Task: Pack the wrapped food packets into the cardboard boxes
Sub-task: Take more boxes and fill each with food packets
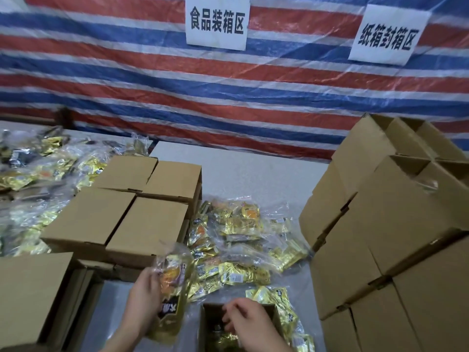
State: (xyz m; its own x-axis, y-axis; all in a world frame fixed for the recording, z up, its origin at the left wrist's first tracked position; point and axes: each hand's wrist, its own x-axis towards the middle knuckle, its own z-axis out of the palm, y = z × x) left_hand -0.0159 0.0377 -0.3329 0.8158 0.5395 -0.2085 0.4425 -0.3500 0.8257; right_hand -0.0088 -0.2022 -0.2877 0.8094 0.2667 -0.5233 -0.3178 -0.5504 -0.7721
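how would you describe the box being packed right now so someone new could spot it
Start at the big stack of cardboard boxes on the right and come down to the near edge of the table. The small open box sits there with the right hand reaching into it, gold packets showing inside. The boxes on the left all have their flaps shut.

At the table's (253,168) near edge your open box (210,323) sits, loose packets (241,240) behind it, closed boxes (142,199) to their left, stacked boxes (380,224) along the right edge.
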